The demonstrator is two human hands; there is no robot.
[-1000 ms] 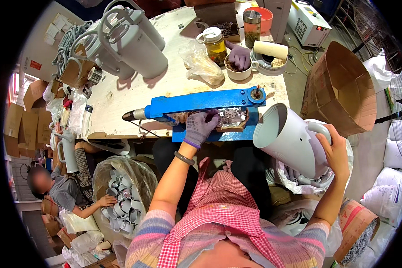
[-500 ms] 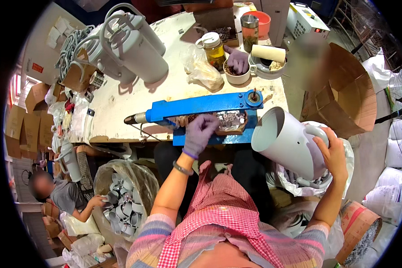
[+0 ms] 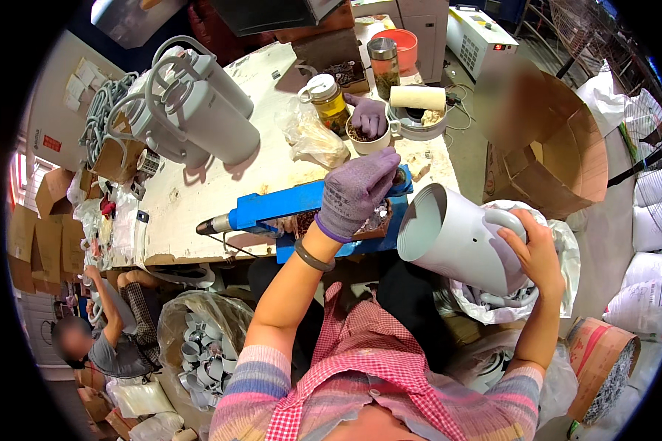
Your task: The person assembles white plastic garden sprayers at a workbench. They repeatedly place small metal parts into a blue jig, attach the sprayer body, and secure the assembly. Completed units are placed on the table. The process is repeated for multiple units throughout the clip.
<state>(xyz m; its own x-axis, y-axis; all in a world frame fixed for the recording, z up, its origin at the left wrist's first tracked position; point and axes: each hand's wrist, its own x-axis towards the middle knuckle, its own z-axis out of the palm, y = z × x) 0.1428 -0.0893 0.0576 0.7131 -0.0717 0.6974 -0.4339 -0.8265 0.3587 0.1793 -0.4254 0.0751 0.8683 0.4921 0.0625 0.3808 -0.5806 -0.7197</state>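
Note:
My right hand (image 3: 535,248) is bare and closed round the handle of a grey cylindrical jug body (image 3: 460,239). The body lies tilted, its open, ridged mouth facing left and up. My left hand (image 3: 357,192) wears a purple-grey glove. Its fingertips are pinched together over the right end of a blue metal bench tool (image 3: 272,209), and whatever they hold is too small or hidden to make out. Under that hand, a small box of metal parts (image 3: 379,226) on the tool's blue base is partly covered. The jug body's mouth is just right of the base.
Large grey jugs (image 3: 206,110) stand at the back left. Behind the tool are a cup with an empty purple glove (image 3: 368,117), a jar of yellow liquid (image 3: 327,103) and a tumbler (image 3: 383,66). Bags of grey parts (image 3: 206,353) flank my legs. A co-worker (image 3: 121,353) sits at far left.
My gloved left hand has risen from the parts box and moved right to the tool's end. My right hand still holds the jug body by its handle. The view has shifted slightly.

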